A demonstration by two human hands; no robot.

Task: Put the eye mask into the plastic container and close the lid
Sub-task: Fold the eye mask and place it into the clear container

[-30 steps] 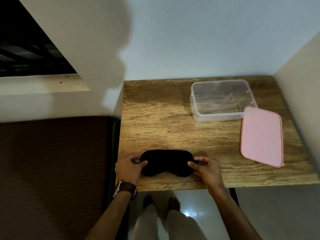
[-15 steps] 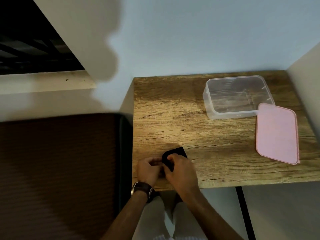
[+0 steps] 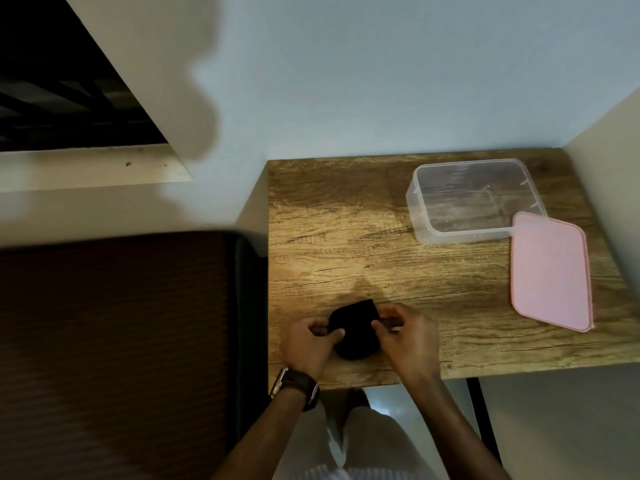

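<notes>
The black eye mask (image 3: 355,329) lies folded into a small bundle near the front left of the wooden table (image 3: 363,237). My left hand (image 3: 308,344) pinches its left side and my right hand (image 3: 407,336) grips its right side, with a thin strap between the fingers. The clear plastic container (image 3: 474,199) stands open and empty at the back right. Its pink lid (image 3: 550,271) lies flat on the table just in front and to the right of it, touching the container's corner.
A dark brown padded surface (image 3: 114,341) sits directly left of the table. Walls close in behind (image 3: 381,81) and on the right (image 3: 616,168). A black table leg (image 3: 481,417) shows below the front edge.
The mask went from spread flat between my hands to folded into a compact bundle. Both hands moved closer together, and the camera view shifted left.
</notes>
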